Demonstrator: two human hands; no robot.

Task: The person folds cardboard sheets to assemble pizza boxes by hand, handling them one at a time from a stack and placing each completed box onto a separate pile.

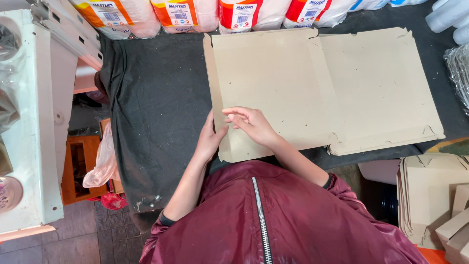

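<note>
So, quick rundown of what's seen from the head camera:

Cardboard sheet: a flat die-cut box blank (312, 88) is laid open on the desk (156, 107), which is covered with dark cloth; both big panels are spread flat.

Progress: looks like barely anything is folded yet, only the left side flap (215, 93) is being lifted a little. All other flaps and the corners are left to be done, by the look of it.

Left hand (209, 139): pressed against the blank's left edge near the lower corner, fingers curled onto the flap, not clamped tight.

Right hand (251, 124): laid open on top of the left panel, just beside the left hand, fingers pointed at the edge.

Stack: more flat blanks and a few folded boxes (430, 200) are piled at the right.

Back edge: wrapped paper rolls (185, 14) are lined up.
</note>
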